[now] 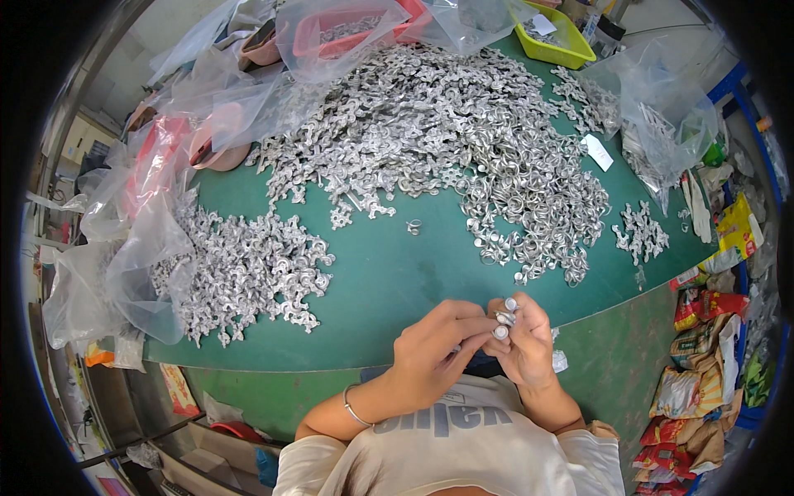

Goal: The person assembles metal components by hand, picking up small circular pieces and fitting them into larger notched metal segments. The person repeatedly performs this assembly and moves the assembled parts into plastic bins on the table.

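Close to the table's near edge, my two hands meet in front of my chest. My right hand (529,343) is closed around a few small silver metal rings (501,332) with round, flat heads that show between the fingers. My left hand (438,343) pinches at the same cluster, its fingertips touching it; which piece it grips is partly hidden. A large heap of similar rings (538,198) lies beyond my right hand. One loose ring (413,226) rests apart on the green tabletop (389,281).
Knobbly silver castings form a big heap (372,124) at the back and a smaller pile (248,273) at left. Plastic bags (149,240) line the left edge. A yellow basket (554,37) and red basket (351,41) stand at the back. Colourful packets (678,393) hang at right.
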A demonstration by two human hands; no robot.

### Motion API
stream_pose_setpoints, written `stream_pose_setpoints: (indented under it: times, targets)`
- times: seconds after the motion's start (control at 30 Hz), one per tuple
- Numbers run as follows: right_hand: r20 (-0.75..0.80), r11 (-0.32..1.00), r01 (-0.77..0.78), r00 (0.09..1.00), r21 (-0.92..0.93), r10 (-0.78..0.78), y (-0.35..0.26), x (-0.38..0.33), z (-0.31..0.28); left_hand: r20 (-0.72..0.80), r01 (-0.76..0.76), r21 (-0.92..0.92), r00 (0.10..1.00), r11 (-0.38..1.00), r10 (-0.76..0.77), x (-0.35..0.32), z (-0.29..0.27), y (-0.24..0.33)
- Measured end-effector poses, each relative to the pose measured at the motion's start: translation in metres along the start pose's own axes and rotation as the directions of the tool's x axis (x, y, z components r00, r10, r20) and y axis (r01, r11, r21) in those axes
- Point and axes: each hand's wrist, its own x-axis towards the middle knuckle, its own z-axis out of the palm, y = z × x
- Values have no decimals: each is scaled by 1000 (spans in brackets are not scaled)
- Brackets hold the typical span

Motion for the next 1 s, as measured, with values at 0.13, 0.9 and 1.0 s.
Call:
stream_pose_setpoints:
  times: [0.13, 0.9, 1.0]
  targets:
    - [-10, 984, 92, 995, -150, -95, -1, -3, -1, -6, -47, 24, 999, 999, 47, -1, -1, 0]
    - [219, 479, 398, 896, -783, -387, -19, 3, 6, -44, -1, -41, 999, 999, -1, -3, -5, 1]
    - [242, 458, 417, 887, -786, -392, -21, 3, 8, -48, -31, -29, 998, 999, 29, -3, -6, -1]
